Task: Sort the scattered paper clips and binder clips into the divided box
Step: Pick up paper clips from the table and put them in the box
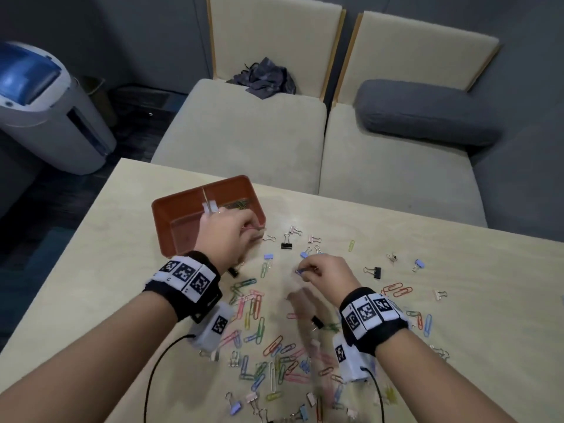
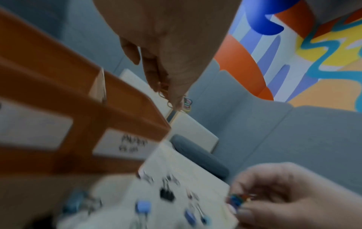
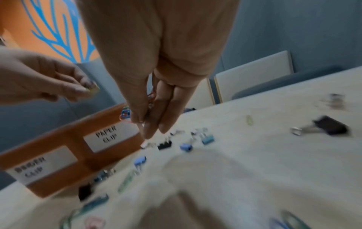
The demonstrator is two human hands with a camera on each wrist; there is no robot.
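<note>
Her left hand [image 1: 227, 232] pinches paper clips [image 2: 166, 93] beside the orange box [image 1: 183, 209]. The right hand [image 1: 325, 270] pinches more clips [image 3: 125, 113] above the table [image 1: 427, 257].

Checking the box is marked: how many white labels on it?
2, both on the orange plastic box's front wall: PAPER CLIP label right, BINDER CLIP label left; other sides unseen.

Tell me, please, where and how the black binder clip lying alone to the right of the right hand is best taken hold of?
Probably by its wire handles. The black binder clip lies on its side on the table, black body to the right, the silver loops sticking out left toward the right hand. Come from above and pinch the loops with the fingers; nothing crowds it.
</note>
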